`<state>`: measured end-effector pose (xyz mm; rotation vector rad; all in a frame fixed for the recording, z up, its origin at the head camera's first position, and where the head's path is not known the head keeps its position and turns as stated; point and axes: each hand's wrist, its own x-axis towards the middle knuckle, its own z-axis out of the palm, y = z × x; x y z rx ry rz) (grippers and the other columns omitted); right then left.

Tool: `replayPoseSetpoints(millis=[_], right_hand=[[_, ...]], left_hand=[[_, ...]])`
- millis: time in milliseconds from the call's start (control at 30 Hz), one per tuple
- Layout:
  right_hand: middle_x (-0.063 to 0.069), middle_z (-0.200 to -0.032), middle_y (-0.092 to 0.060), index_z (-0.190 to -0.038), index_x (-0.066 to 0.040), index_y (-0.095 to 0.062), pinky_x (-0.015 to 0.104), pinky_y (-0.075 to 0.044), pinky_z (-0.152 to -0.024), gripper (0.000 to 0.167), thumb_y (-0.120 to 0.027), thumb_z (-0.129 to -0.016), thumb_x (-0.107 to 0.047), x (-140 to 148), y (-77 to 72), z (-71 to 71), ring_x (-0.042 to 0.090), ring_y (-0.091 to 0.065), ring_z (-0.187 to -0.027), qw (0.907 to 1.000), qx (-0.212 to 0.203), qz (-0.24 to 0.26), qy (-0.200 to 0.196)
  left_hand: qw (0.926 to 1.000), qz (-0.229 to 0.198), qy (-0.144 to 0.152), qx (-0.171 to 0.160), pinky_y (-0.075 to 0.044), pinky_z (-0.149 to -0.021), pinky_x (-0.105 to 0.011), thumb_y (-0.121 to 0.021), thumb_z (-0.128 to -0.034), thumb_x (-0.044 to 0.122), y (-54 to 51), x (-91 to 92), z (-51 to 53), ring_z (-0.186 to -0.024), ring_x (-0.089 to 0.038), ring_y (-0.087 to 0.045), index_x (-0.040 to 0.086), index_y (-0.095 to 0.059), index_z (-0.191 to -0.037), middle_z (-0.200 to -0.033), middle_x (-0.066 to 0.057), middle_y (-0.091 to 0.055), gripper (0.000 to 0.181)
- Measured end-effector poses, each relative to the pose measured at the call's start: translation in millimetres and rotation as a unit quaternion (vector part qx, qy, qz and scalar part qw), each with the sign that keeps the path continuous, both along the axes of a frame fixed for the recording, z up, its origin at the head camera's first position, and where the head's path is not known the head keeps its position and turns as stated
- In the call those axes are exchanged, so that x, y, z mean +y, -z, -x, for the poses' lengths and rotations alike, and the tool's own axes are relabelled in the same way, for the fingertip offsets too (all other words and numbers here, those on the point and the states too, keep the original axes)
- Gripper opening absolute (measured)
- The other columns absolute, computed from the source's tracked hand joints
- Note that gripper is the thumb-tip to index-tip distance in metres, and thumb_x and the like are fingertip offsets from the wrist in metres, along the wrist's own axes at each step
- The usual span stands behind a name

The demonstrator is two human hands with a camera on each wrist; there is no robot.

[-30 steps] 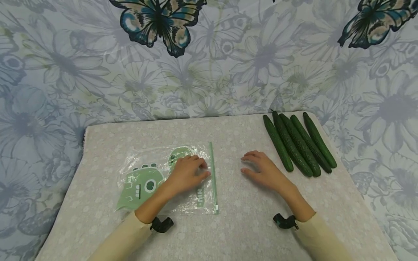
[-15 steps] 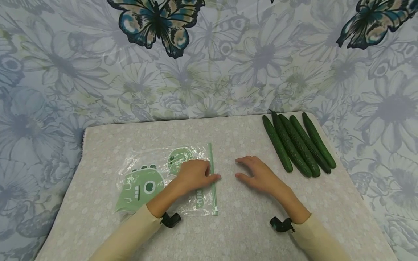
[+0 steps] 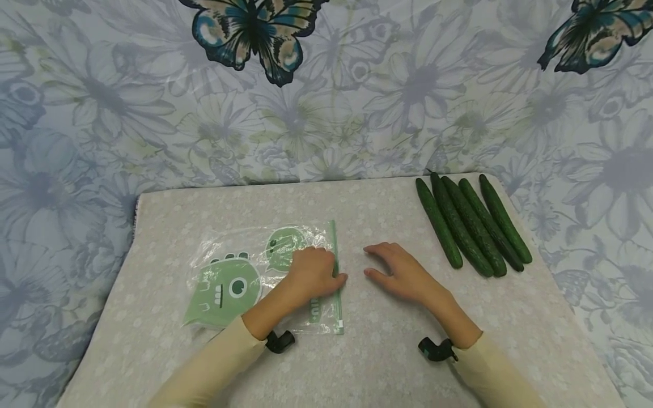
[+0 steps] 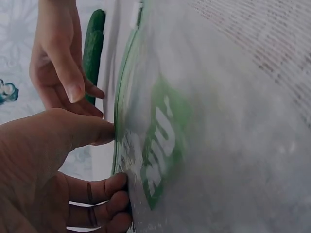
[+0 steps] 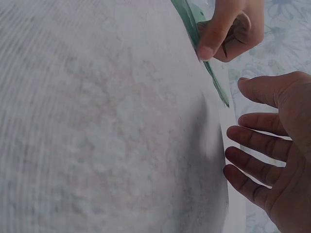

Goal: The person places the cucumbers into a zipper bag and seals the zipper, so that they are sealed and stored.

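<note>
A clear zip bag [image 3: 223, 294] with green cartoon prints lies flat on the table, its green zip strip [image 3: 338, 309] facing right. My left hand [image 3: 313, 273] is on the bag near this strip. In the left wrist view its thumb [image 4: 99, 130] touches the zip edge, and the curled fingertips [image 4: 119, 201] meet the bag beside it. The right wrist view has the left thumb [image 5: 208, 51] against the green strip. My right hand [image 3: 405, 275] hovers just right of the bag, fingers apart and gently bent, holding nothing.
Several dark green cucumbers [image 3: 461, 226] lie side by side at the table's back right. The table [image 3: 388, 362] has a pale patterned cloth. Behind it hangs a floral, butterfly-printed cloth [image 3: 331, 113].
My left hand has slid right to the zip strip, and its fingers have curled at the bag. My right hand has moved a little left, away from the cucumbers.
</note>
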<state>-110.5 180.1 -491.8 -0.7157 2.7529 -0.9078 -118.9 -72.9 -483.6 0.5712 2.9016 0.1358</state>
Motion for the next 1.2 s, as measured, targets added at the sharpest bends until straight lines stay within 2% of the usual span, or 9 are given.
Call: replayPoseSetpoints(millis=[100, 200, 333, 433, 633, 800, 933, 1033, 1200], right_hand=[[0.009, -0.148, -0.066, -0.151, -0.014, -0.062, 0.054, -0.049, -0.118, 0.053, -0.071, -0.104, -0.037, -3, 0.1, 0.8, 0.032, -0.060, -0.140, 1.0000, -0.004, -0.001, -0.002], [0.010, -0.147, -0.067, -0.150, -0.012, -0.062, 0.055, -0.050, -0.117, 0.052, -0.072, -0.104, -0.035, -6, 0.2, 1.1, 0.033, -0.061, -0.139, 1.0000, 0.004, 0.000, -0.005], [0.011, -0.146, -0.067, -0.148, -0.011, -0.063, 0.056, -0.050, -0.116, 0.051, -0.073, -0.104, -0.034, -6, -0.2, 0.3, 0.034, -0.061, -0.139, 0.9999, 0.009, 0.003, -0.005], [0.009, -0.146, -0.067, -0.147, -0.013, -0.064, 0.055, -0.050, -0.117, 0.050, -0.072, -0.104, -0.036, -9, -0.4, -0.5, 0.032, -0.061, -0.139, 1.0000, 0.003, 0.004, -0.004], [0.005, -0.143, -0.070, -0.143, -0.014, -0.068, 0.052, -0.051, -0.116, 0.044, -0.071, -0.104, -0.036, -18, 0.0, 1.0, 0.028, -0.063, -0.137, 0.9994, -0.012, 0.033, -0.002], [0.000, -0.121, -0.077, -0.137, -0.013, -0.070, 0.041, -0.059, -0.098, 0.039, -0.070, -0.106, -0.035, -36, 0.3, 7.3, 0.016, -0.072, -0.112, 0.9951, -0.055, 0.081, 0.015], [-0.003, -0.103, -0.078, -0.120, -0.016, -0.075, 0.031, -0.058, -0.084, 0.025, -0.069, -0.106, -0.036, -54, -0.6, 13.1, 0.010, -0.072, -0.091, 0.9859, -0.108, 0.124, 0.030], [0.002, -0.095, -0.078, -0.109, -0.014, -0.077, 0.027, -0.056, -0.076, 0.023, -0.067, -0.107, -0.034, -66, -0.1, 17.4, 0.012, -0.071, -0.081, 0.9780, -0.141, 0.151, 0.031], [0.014, -0.084, -0.077, -0.099, -0.006, -0.077, 0.025, -0.053, -0.063, 0.031, -0.065, -0.108, -0.033, -78, -0.1, 23.1, 0.016, -0.066, -0.067, 0.9690, -0.171, 0.174, 0.037]], left_hand=[[0.9999, 0.014, 0.004, -0.007, -0.055, -0.063, -0.048, -0.071, -0.0915, 0.057, -1.8, 2.6, -0.9, -0.073, -0.025, -0.064, 0.019, -0.064, -0.068, -0.076, -0.003, -0.067, 0.045], [0.9999, 0.006, 0.009, -0.005, -0.053, -0.060, -0.045, -0.072, -0.0885, 0.049, -1.1, 1.6, -0.1, -0.067, -0.022, -0.058, 0.020, -0.059, -0.063, -0.070, 0.000, -0.061, 0.040], [0.9991, -0.039, 0.017, -0.003, -0.044, -0.052, -0.040, -0.073, -0.0861, 0.038, 1.4, -3.8, 3.9, -0.059, -0.017, -0.047, 0.023, -0.049, -0.057, -0.061, 0.004, -0.052, 0.041], [0.9956, -0.092, 0.013, -0.013, -0.038, -0.050, -0.034, -0.073, -0.0865, 0.031, 3.5, -12.1, 4.2, -0.058, -0.014, -0.045, 0.022, -0.050, -0.059, -0.061, 0.006, -0.050, 0.037], [0.9788, -0.197, -0.017, -0.052, -0.041, -0.057, -0.029, -0.070, -0.0913, 0.024, 7.8, -28.4, -1.2, -0.063, -0.011, -0.050, 0.022, -0.063, -0.077, -0.069, 0.007, -0.057, 0.016], [0.9655, -0.249, -0.027, -0.069, -0.044, -0.062, -0.029, -0.071, -0.0973, 0.025, 5.3, -38.0, -4.0, -0.066, -0.009, -0.053, 0.021, -0.068, -0.089, -0.074, 0.007, -0.061, 0.010], [0.9520, -0.293, -0.032, -0.082, -0.050, -0.069, -0.028, -0.072, -0.1000, 0.024, 1.3, -44.1, -6.9, -0.072, -0.007, -0.060, 0.019, -0.072, -0.095, -0.080, 0.006, -0.068, 0.007], [0.9420, -0.320, -0.041, -0.094, -0.053, -0.074, -0.029, -0.073, -0.1013, 0.023, -1.5, -47.4, -9.1, -0.076, -0.006, -0.063, 0.018, -0.074, -0.098, -0.084, 0.005, -0.072, 0.007], [0.9333, -0.340, -0.048, -0.105, -0.055, -0.074, -0.028, -0.074, -0.1021, 0.024, -3.1, -51.7, -11.1, -0.077, -0.006, -0.066, 0.017, -0.076, -0.100, -0.088, 0.004, -0.075, 0.008]])
